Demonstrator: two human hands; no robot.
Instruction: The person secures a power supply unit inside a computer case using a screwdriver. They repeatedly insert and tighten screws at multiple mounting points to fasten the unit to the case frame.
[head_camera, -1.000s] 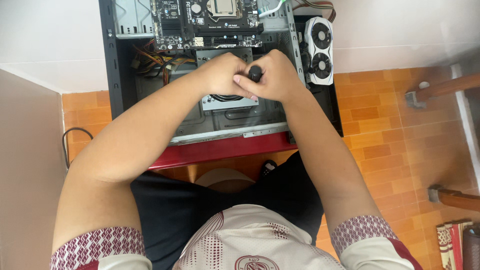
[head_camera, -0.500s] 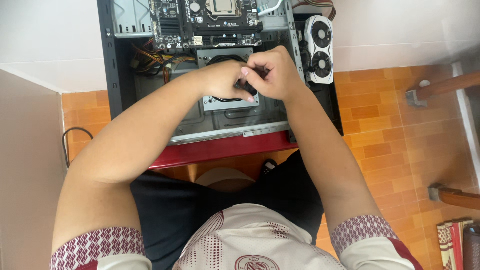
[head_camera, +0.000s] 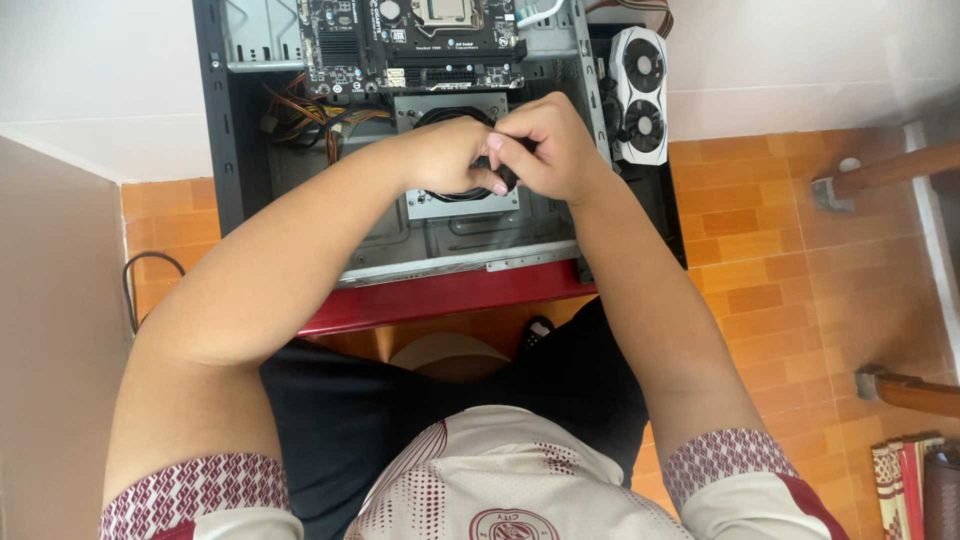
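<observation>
My two hands meet over the grey power supply (head_camera: 462, 206) with its round fan grille, inside an open black computer case (head_camera: 226, 150) lying on the floor. My right hand (head_camera: 555, 150) is closed around a small black tool handle (head_camera: 510, 178). The curled fingers of my left hand (head_camera: 448, 155) pinch the same handle from the other side. The tool's tip is hidden under my hands. A black motherboard (head_camera: 400, 40) sits in the case just beyond them.
A white graphics card (head_camera: 640, 95) with two fans lies at the case's right side. Orange and yellow cables (head_camera: 310, 115) bunch left of the power supply. The case's red front panel (head_camera: 450, 295) faces my knees. Wooden furniture legs (head_camera: 880, 175) stand on the orange tiles at right.
My hands have drawn closer together and slid slightly right over the fan. The black handle, standing up in plain view a second ago, is now mostly covered by my fingers.
</observation>
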